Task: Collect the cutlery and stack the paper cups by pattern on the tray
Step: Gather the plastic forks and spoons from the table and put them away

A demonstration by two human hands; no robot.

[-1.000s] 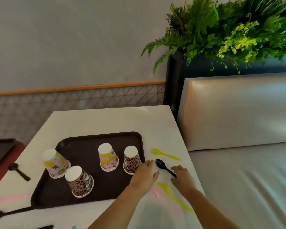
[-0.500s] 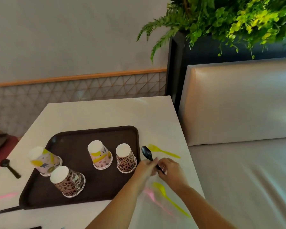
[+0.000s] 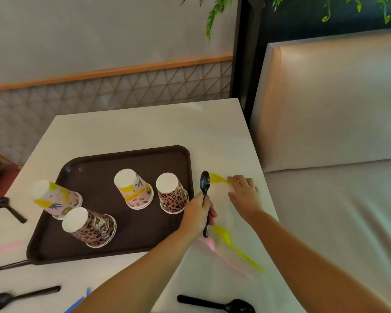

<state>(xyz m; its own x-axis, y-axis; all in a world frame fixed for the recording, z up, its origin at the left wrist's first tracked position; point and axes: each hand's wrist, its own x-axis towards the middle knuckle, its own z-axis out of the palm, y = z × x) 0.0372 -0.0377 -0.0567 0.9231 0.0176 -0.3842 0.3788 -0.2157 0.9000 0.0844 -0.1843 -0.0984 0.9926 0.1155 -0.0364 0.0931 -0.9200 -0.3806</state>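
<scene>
Head view: a white table (image 3: 131, 132) meets a lattice-panelled wall (image 3: 113, 91); a padded bench (image 3: 325, 199) runs along its right edge. The brown tray (image 3: 122, 159) holds 4 upturned paper cups, 2 leopard, 2 fruit-print. The left hand (image 3: 198, 213) grasps a black spoon (image 3: 205, 184) upright beside the tray's right rim. The right hand (image 3: 244, 193), fingers relaxed, touches a yellow fork (image 3: 217, 178). Bare tabletop lies beyond the tray.
</scene>
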